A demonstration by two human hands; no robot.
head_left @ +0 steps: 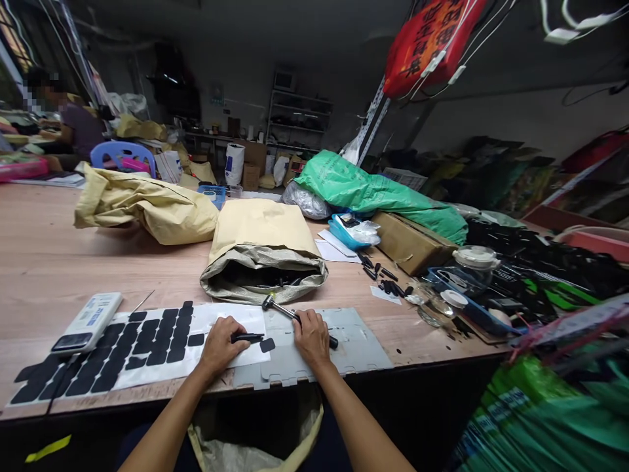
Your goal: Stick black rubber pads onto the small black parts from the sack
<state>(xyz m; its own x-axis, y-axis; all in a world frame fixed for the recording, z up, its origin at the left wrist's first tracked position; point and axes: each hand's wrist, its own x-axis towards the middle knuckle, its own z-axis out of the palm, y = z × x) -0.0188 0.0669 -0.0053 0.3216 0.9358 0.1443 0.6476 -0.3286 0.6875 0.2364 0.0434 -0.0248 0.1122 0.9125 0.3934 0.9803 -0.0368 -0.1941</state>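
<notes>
My left hand (221, 346) is closed on a slim black rod-like piece (249, 337) that points to the right over a white sheet (216, 317). Just beyond its tip lies a small black square pad (267, 345). My right hand (311, 334) wraps round the black handle of a small hammer (280, 308), whose metal head lies to the upper left. Beneath the hammer is a grey plastic board (351, 341). Rows of black square pads (147, 337) cover the sheet to the left of my left hand.
An open paper sack (265, 226) with dark pieces inside faces me behind the hands. At left stands a white electronic device (88, 321). Several black pieces (388, 285), a glass jar (472, 269) and a cardboard box (415, 242) are at right. Another person (81, 128) sits far left.
</notes>
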